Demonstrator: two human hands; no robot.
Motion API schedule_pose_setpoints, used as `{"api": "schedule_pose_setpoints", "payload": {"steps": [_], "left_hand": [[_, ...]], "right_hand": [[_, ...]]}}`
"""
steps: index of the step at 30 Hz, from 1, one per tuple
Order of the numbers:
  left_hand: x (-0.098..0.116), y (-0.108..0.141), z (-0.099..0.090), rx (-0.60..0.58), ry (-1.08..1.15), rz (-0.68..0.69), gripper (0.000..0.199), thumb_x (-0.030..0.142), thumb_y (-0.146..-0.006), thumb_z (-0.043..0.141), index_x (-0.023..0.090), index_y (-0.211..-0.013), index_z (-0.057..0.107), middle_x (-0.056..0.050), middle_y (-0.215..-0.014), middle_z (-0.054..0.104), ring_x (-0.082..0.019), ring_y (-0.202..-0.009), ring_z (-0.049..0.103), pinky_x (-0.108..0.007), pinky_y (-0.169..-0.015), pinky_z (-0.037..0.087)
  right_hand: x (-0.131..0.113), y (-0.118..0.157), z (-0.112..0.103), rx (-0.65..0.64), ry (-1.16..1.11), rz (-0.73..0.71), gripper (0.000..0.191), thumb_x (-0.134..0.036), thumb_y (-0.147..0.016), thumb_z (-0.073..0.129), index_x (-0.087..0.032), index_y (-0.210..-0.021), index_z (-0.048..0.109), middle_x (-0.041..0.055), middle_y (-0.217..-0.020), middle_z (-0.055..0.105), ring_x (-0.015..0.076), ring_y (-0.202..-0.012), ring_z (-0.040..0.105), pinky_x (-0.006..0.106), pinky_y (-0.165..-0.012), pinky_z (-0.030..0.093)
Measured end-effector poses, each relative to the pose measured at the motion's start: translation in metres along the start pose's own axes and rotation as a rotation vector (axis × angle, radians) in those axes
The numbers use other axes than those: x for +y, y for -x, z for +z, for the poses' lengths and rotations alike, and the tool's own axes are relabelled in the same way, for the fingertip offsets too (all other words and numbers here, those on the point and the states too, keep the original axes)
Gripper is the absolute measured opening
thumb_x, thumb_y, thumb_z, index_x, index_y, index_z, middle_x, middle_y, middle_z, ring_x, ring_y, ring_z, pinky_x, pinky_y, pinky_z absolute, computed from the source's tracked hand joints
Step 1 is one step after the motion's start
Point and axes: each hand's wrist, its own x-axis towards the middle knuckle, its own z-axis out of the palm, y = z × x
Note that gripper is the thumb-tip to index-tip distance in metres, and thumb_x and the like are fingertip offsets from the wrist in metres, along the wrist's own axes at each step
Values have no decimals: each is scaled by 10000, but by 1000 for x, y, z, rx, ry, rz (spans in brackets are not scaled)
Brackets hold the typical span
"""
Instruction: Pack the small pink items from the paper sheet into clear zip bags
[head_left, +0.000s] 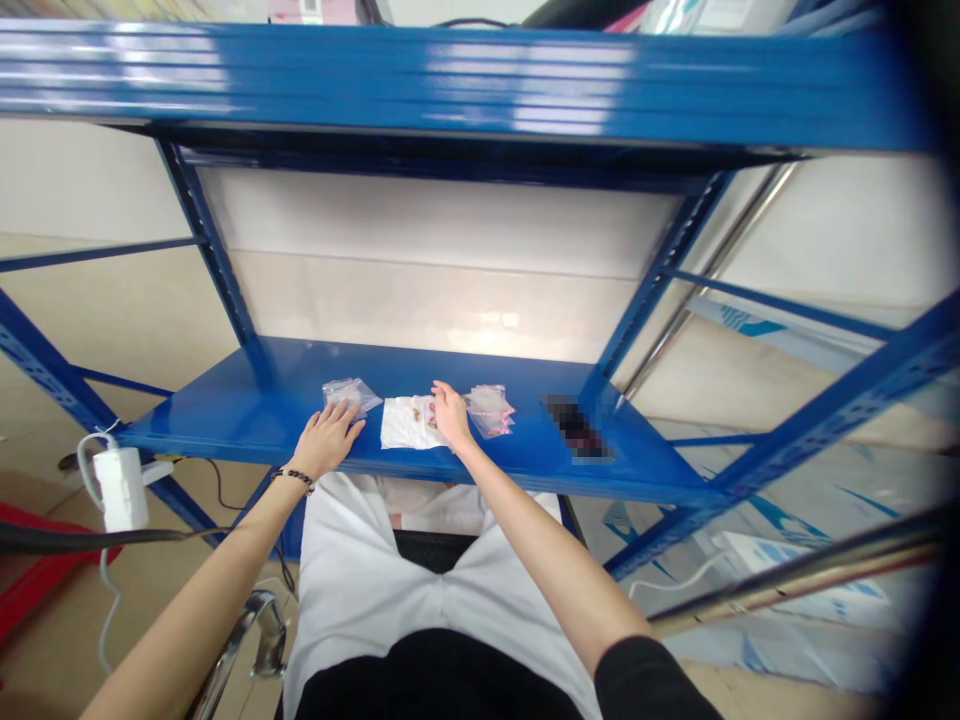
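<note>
On the blue shelf, a white cloth or tissue (401, 427) lies flat with a few tiny brownish items (417, 414) on it. My left hand (330, 437) rests with fingers spread at the front edge of some clear plastic bags (360, 394), left of the cloth. Over the cloth's right side is my right hand (448, 411), its fingers bent and close together near a small pinkish piece; what they hold, if anything, is too small to tell. More clear bags with pink edges (489, 408) lie fanned out just right of my right hand.
A dark pixelated object (577, 428) lies on the shelf (292, 365) at the right. The upper shelf beam (375, 85) crosses above. A white power strip (121, 488) hangs by the left post, with cables around it.
</note>
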Motion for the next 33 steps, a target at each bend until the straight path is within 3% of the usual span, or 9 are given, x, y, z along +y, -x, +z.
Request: {"api": "schedule_pose_setpoints", "payload": {"steps": [5, 7, 9, 11, 15, 18, 22, 28, 33], "left_hand": [[-1, -14, 0, -28, -6, -36, 234, 320, -702, 777, 240, -890, 664, -113, -1345, 594, -318, -1419, 325, -501, -1181, 103], [7, -13, 4, 26, 27, -24, 206, 286, -698, 770, 222, -850, 648, -132, -1356, 581, -329, -1444, 264, -500, -1184, 76], [20, -6, 10, 100, 44, 57, 188, 243, -718, 737, 209, -879, 645, -148, -1418, 521, -324, -1470, 190, -481, -1191, 38], [34, 7, 16, 99, -8, 192, 211, 236, -782, 664, 206, -990, 644, -142, -1483, 445, -304, -1480, 159, -465, -1197, 26], [51, 42, 26, -89, -133, 320, 299, 269, -871, 549, 234, -1163, 607, -120, -1444, 490, -291, -1446, 270, -477, -1183, 167], [51, 66, 37, -235, -260, 419, 396, 282, -921, 468, 243, -1309, 540, -117, -1473, 458, -278, -1395, 369, -460, -1153, 261], [49, 79, 56, -341, -355, 502, 495, 283, -946, 426, 236, -1439, 426, -114, -1503, 424, -269, -1402, 362, -467, -1166, 235], [42, 77, 68, -284, -427, 515, 494, 266, -950, 422, 235, -1442, 436, -116, -1490, 443, -299, -1427, 312, -494, -1165, 217], [40, 77, 66, -230, -498, 526, 483, 238, -945, 420, 225, -1427, 458, -131, -1484, 446, -322, -1430, 298, -523, -1144, 253]], "right_hand": [[-6, 1, -3, 18, -11, 3, 369, -210, -972, 347, -164, -1199, 634, 99, -1117, 715, 172, -1012, 673, 331, -964, 481], [-8, 1, -3, 27, -24, -4, 366, -210, -976, 343, -165, -1186, 639, 93, -1117, 715, 166, -1032, 667, 325, -974, 473], [-9, 1, -4, 40, -43, -18, 367, -209, -980, 334, -172, -1187, 636, 84, -1140, 707, 153, -1067, 653, 306, -984, 463], [-10, -1, -10, 64, -84, -57, 378, -212, -986, 315, -177, -1200, 625, 83, -1161, 698, 144, -1085, 643, 289, -975, 464], [-9, -8, -46, 106, -8, -190, 330, -187, -949, 379, -186, -1129, 656, 78, -1123, 690, 168, -1056, 629, 305, -962, 460], [-1, -9, -83, 65, 327, -190, 218, -194, -878, 540, -193, -1023, 702, 91, -1069, 667, 217, -1058, 585, 352, -980, 431], [16, -3, -109, -30, 659, -117, 188, -283, -808, 689, -178, -956, 739, 154, -1054, 644, 291, -1043, 553, 387, -907, 447], [21, 2, -105, 22, 669, -91, 170, -203, -873, 583, -184, -929, 742, 125, -1004, 681, 248, -963, 586, 329, -849, 458], [-4, -8, -119, 74, 605, -124, 211, -196, -912, 504, -176, -891, 713, 111, -950, 683, 229, -953, 591, 317, -870, 451]]}}
